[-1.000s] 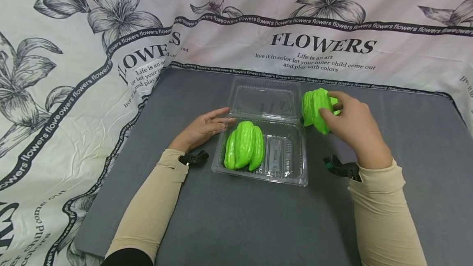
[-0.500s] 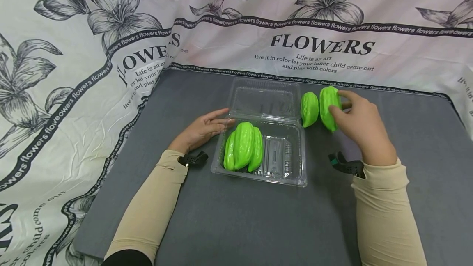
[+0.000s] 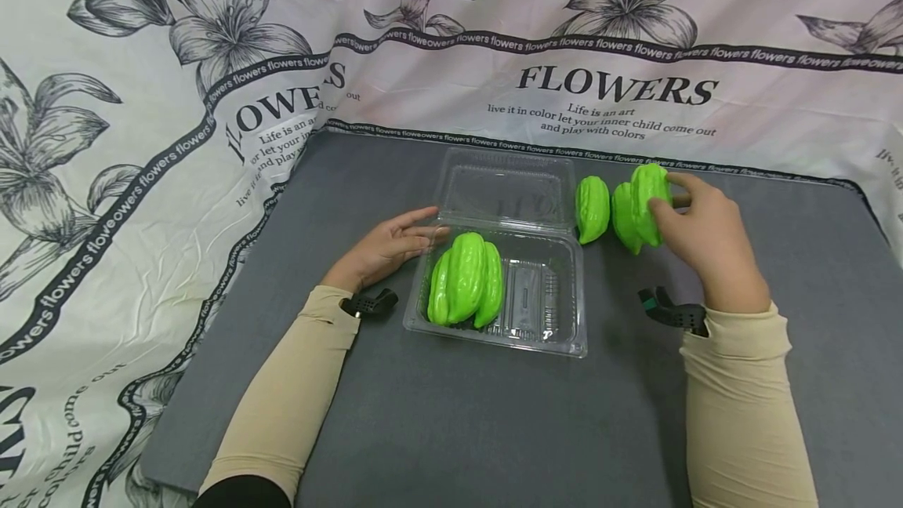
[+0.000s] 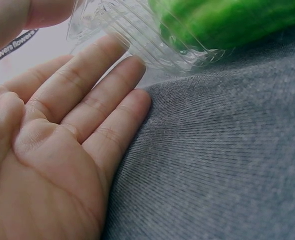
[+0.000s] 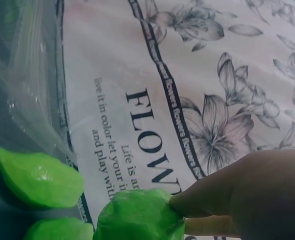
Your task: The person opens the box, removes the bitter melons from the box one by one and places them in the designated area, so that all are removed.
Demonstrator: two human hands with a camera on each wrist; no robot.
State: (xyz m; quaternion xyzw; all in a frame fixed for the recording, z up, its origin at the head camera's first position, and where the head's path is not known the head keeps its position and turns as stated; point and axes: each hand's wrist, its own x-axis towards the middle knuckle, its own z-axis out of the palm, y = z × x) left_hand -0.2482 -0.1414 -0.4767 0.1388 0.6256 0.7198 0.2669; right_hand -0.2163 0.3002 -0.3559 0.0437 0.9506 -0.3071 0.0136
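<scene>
My right hand [image 3: 712,241] pinches a bright green, ribbed gourd-like fruit [image 3: 650,198] between thumb and fingers, right of the clear container. Another such fruit [image 5: 60,230] shows partly behind it, close by. A third green fruit [image 3: 592,210] lies by the container's right side. The clear plastic clamshell container [image 3: 564,335] sits with its lid folded back, and several green fruits [image 3: 466,281] fill the left part of its base. My left hand [image 3: 384,249] has its fingers extended, fingertips right at the container's left edge near the hinge; its palm shows in the left wrist view.
A grey cloth-covered table [image 3: 494,429] lies under everything. A white curtain [image 3: 423,92] printed with flowers and lettering borders the table at the back and left. Black wrist straps [image 3: 673,313] sit at both cuffs.
My right hand has moved right with the fruit it pinches, away from the container. The other two fruits there now show apart from it. My left hand stays put at the container.
</scene>
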